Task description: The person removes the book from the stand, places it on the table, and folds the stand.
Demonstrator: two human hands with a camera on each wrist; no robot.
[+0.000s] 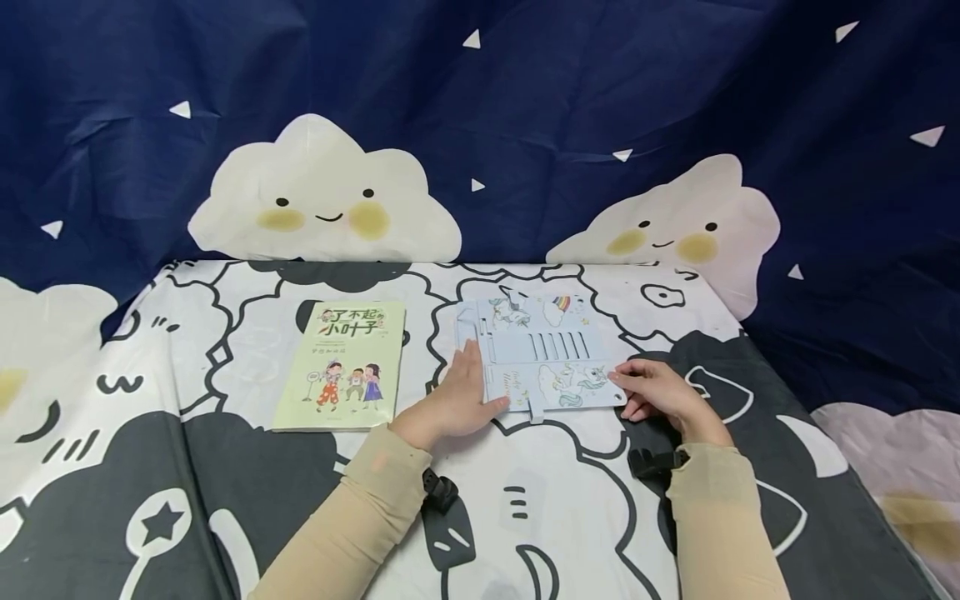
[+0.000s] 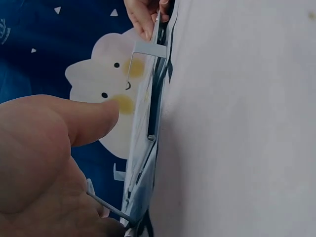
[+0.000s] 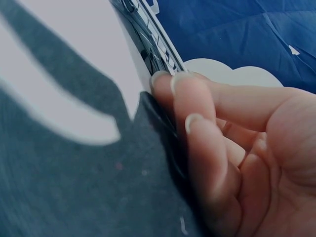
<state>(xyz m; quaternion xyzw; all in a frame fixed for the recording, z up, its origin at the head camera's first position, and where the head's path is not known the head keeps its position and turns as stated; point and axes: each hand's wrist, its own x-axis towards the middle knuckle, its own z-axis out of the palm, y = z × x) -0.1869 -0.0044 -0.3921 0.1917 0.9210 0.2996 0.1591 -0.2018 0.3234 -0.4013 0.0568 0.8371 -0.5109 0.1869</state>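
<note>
A light blue book stand with unicorn and rainbow prints and a row of slots lies nearly flat on the patterned cloth. My left hand is at its left edge, fingers extended along that side and thumb held out over the lower left corner. In the left wrist view a thin wire support of the stand shows beside the left fingers, and a clip juts from its near edge. At the lower right corner my right hand pinches the panel between thumb and fingers; the right wrist view shows those fingertips at its edge.
A green book with cartoon children on the cover lies left of the stand. The cloth with sheep drawings covers the table. Behind it hangs a dark blue curtain printed with smiling clouds.
</note>
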